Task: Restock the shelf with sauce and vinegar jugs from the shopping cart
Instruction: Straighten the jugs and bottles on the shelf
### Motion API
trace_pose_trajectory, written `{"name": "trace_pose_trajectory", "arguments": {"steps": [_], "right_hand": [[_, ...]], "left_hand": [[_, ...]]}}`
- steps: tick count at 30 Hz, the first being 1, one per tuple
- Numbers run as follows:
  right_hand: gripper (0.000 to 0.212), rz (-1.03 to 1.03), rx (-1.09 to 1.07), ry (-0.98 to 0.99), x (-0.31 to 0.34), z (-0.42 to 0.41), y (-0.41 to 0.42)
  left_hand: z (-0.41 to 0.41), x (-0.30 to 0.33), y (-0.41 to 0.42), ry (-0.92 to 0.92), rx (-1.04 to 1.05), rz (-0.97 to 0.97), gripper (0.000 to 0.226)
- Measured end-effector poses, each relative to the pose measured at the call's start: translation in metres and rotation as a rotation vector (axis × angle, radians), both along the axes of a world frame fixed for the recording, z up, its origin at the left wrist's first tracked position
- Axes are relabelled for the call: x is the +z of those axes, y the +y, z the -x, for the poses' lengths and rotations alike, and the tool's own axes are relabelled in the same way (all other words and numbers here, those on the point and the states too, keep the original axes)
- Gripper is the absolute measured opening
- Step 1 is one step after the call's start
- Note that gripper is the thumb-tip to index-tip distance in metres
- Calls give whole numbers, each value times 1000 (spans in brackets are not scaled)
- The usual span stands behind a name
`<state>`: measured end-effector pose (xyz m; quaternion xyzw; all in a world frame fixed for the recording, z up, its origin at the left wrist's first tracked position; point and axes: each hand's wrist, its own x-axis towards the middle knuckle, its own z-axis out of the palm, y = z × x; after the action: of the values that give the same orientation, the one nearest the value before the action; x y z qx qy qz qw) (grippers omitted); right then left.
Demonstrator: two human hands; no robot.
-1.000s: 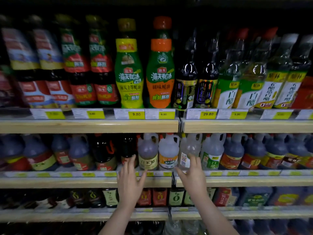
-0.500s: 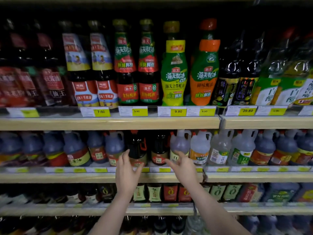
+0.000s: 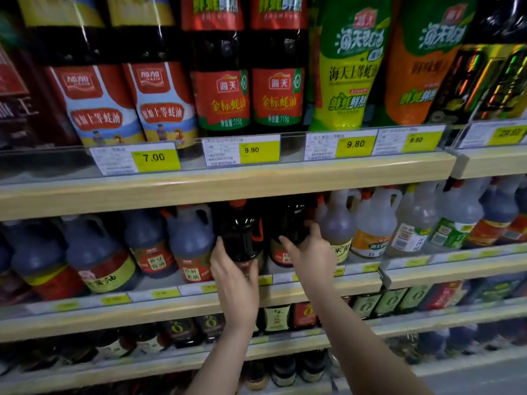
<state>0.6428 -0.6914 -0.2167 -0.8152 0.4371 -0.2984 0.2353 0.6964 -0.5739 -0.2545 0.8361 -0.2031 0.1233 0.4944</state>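
Two dark sauce jugs with orange caps stand side by side on the middle shelf [image 3: 285,292]. My left hand [image 3: 235,277] grips the lower front of the left dark jug [image 3: 242,232]. My right hand [image 3: 312,252] holds the lower right side of the right dark jug [image 3: 291,223], thumb on its front. Both jugs stand upright on the shelf. The shopping cart is out of view.
Bluish sauce jugs [image 3: 188,246] fill the shelf to the left, pale vinegar jugs [image 3: 370,223] to the right. Tall oyster sauce bottles [image 3: 222,81] stand on the upper shelf [image 3: 228,189] close overhead. Small bottles [image 3: 276,317] line the lower shelves.
The view has moved closer to the shelf. Both hands have reached forward from in front of the shelf edge and closed on the two dark jugs.
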Motion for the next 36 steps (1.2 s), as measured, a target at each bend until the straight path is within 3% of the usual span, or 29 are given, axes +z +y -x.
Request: {"name": "trace_pose_trajectory", "arguments": {"steps": [5, 10, 15, 22, 29, 36], "right_hand": [[81, -78, 58, -13, -2, -8, 5], [66, -77, -67, 120, 2, -21, 1], [55, -14, -5, 123, 6, -16, 1], [56, 128, 20, 138, 3, 6, 11], [69, 135, 68, 245, 8, 5, 9], [54, 142, 165, 371, 26, 4, -12]], "left_hand": [[-1, -6, -1, -27, 21, 15, 75], [-4, -13, -1, -46, 22, 29, 77], [-5, -14, -2, -58, 3, 11, 88], [-3, -12, -4, -64, 42, -21, 87], [-3, -13, -5, -72, 65, -44, 89], [-3, -12, -6, -72, 72, -38, 86]]}}
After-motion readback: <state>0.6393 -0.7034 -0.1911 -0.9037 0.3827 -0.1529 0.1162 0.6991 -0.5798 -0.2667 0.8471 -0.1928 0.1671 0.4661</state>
